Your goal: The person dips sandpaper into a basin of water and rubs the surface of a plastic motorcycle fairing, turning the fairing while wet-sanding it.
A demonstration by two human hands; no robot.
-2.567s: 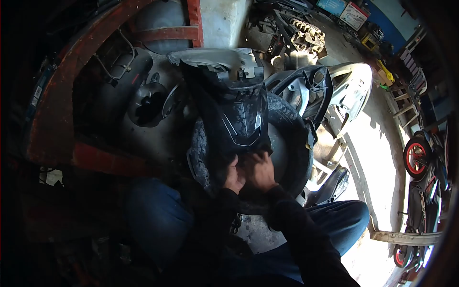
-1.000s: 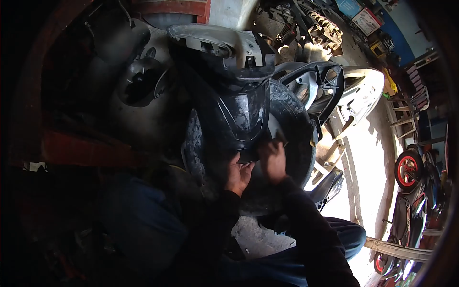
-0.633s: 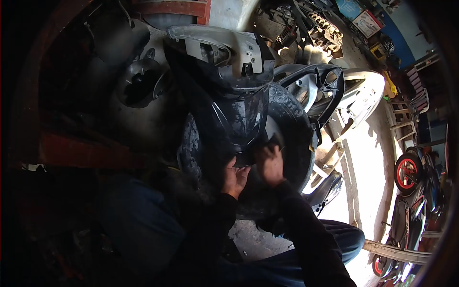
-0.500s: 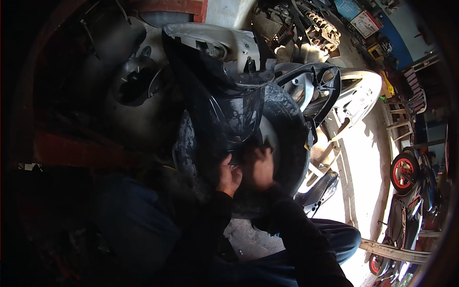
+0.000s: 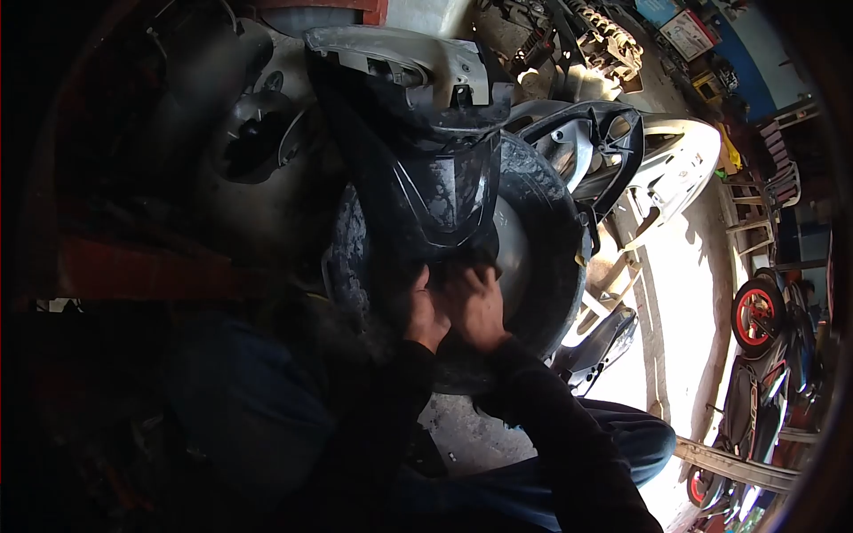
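A black scooter body panel [image 5: 435, 191], with pale scuffed patches, rests over a worn black tire [image 5: 542, 191]. My left hand [image 5: 427, 313] is at the panel's lower end, fingers closed round its dark edge. Close beside it on the right, my right hand [image 5: 478, 306] has curled fingers, slightly blurred, against the same lower end. Anything small between the fingers is hidden in shadow. Inside the tire, a grey round surface [image 5: 513, 258] shows to the right of my hands.
A black frame part [image 5: 629, 164] and a white panel [image 5: 684, 164] lie right of the tire. A metal bowl [image 5: 253, 147] is at the left, near a red beam [image 5: 147, 268]. Motorcycles with a red-rimmed wheel [image 5: 757, 313] stand at the far right, beyond a wooden bar [image 5: 737, 464].
My right hand has moved left from beside the panel's lower end to close by my left hand. The panel and tire sit slightly higher in view as the camera shifts.
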